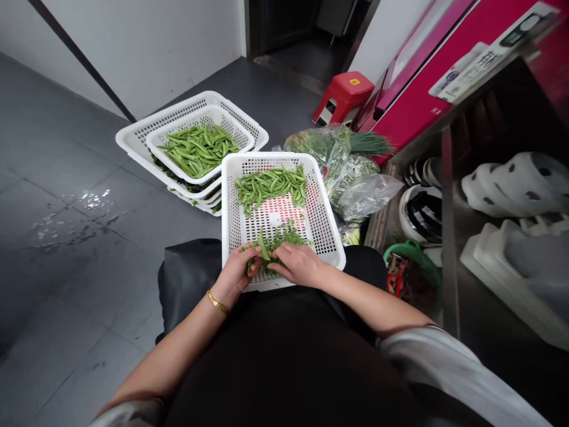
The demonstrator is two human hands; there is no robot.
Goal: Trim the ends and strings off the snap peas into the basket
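The sleeves (448, 362) are pale grey, the clothing (275, 362) black, the bracelet (217, 303) gold

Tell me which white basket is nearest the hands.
The front basket, with left hand and right hand at its near end; the stacked baskets stand farther away, leftward.

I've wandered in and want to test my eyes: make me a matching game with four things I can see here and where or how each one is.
Things
1. Red plastic stool
2. Thin gold-coloured bracelet
3. Round green plastic basket
4. Perforated rectangular white plastic basket nearest the person

Places and states
A. On the dark-clothed lap, holding slim green pods
B. With something red inside
C. On the floor near the dark doorway
D. Around the wrist of the left hand

Right pairs: 1-C, 2-D, 3-B, 4-A
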